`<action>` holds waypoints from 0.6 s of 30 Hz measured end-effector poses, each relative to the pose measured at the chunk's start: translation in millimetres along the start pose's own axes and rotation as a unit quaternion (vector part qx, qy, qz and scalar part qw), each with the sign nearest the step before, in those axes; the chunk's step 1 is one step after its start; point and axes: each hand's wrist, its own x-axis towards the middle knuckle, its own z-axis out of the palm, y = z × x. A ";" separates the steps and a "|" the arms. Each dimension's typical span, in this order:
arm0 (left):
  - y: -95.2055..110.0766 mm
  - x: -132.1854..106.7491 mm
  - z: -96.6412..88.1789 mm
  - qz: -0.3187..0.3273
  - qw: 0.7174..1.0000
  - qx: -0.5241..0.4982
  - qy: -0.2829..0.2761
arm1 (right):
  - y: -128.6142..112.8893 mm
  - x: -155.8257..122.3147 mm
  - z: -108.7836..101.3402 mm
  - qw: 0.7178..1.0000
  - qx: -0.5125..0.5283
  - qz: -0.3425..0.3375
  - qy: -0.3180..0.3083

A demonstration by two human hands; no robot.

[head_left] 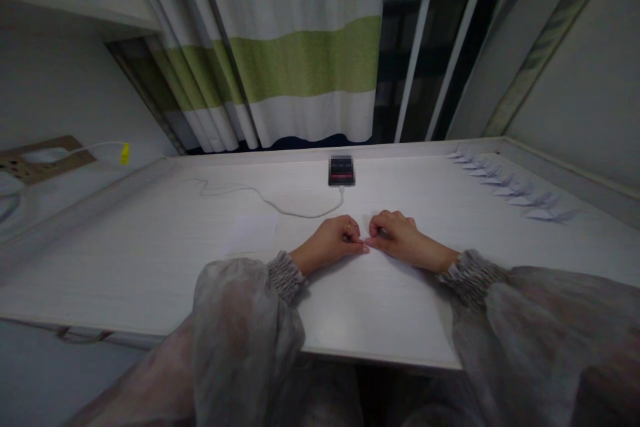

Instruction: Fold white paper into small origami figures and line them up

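Observation:
My left hand [336, 237] and my right hand [399, 238] meet over the middle of the white desk, their thumbs and fingertips pinched together and nearly touching. Between them a small bit of pale paper [367, 221] shows; the fingers hide most of it, so its shape is unclear. A ring is on a finger of my left hand. Left of that hand a stack or sheet of white paper [253, 233] lies flat. Over at the right, several folded paper cranes [520, 200] stand in a slanting row.
Behind my hands a dark phone-like device [341, 171], its screen blurred, joins a white cable [300, 215] that winds left across the desk [150, 267]. A power strip [47, 159] sits at the left wall. A striped curtain [310, 67] and window bars rise behind the desk.

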 end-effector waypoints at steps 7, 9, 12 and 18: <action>-1.2 -1.2 0.1 0.013 1.000 0.005 -0.001 | -0.7 3.5 -5.5 1.000 0.008 -0.013 -0.026; -1.1 -1.4 0.2 0.011 1.000 0.005 0.002 | 1.7 5.4 -7.1 0.999 0.019 -0.022 -0.034; -0.8 -1.3 0.1 0.007 1.000 0.002 0.005 | 8.1 7.1 -9.7 0.997 0.049 -0.047 -0.048; -1.3 -0.6 -0.6 0.016 1.000 0.009 -0.002 | 10.2 3.9 -14.0 0.994 0.082 -0.061 -0.049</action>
